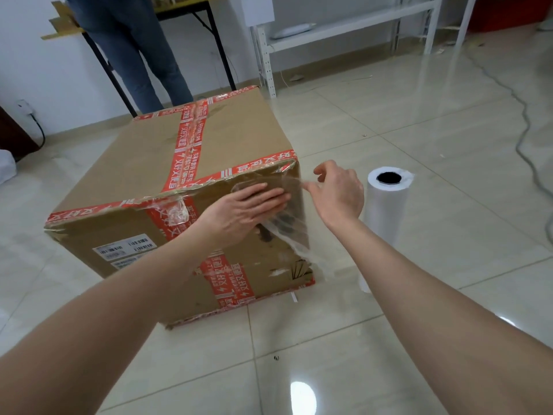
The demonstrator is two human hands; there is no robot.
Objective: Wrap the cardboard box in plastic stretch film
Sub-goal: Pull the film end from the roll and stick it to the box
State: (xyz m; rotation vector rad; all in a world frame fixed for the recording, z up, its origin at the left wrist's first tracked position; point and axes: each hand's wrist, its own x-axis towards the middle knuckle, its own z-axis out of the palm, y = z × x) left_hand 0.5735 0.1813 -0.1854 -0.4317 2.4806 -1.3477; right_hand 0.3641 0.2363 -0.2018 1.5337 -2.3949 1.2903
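My left hand (251, 205) lies flat with fingers straight, pressing a sheet of stretch film (287, 232) against the near side of the cardboard box (143, 163), close to its right corner. That grip is released, and only the palm and fingers bear on the film. My right hand (338, 193) is just beside that corner, its grip pinching the film's loose edge between thumb and forefinger, the other fingers curled. The film clings, crumpled, down the corner edge. The box sits on the tiled floor (449, 190), bound with red printed tape (184, 148), with a white shipping label (125, 247) on its near face. Just right of the box, a roll of stretch film (386, 217) stands upright on the floor. Farther back a person in jeans (131, 40) stands by a black-legged folding desk (220, 52), with white metal shelving (344, 22) to its right. A cable (524, 115) trails across the tiles.
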